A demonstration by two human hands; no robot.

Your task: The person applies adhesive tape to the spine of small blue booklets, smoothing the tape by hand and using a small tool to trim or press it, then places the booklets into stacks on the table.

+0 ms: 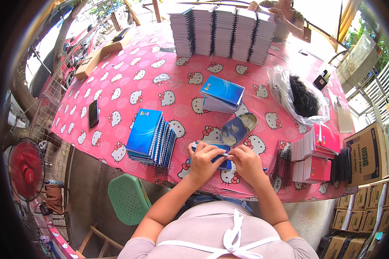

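A small blue-covered notebook [223, 164] lies at the table's near edge, partly hidden under my fingers. My left hand [204, 160] is closed on its left side, thumb and fingertips at the white page edge. With fingertips pinched at the same edge, my right hand [246, 162] grips the right side. Just beyond my hands sits a blue slip-on shoe [237, 130]. To the left stands a stack of spiral-bound blue notebooks [145, 133]. Farther off is a smaller pile of blue-covered notebooks [222, 90].
Pink notebooks [312, 169] and black spiral coils [282, 162] lie at the right, by a cardboard box [367, 151]. A plastic bag [277, 93] holds more coils. Tall notebook stacks [224, 34] stand at the far side, near another person [285, 19]. A phone [93, 114] lies left.
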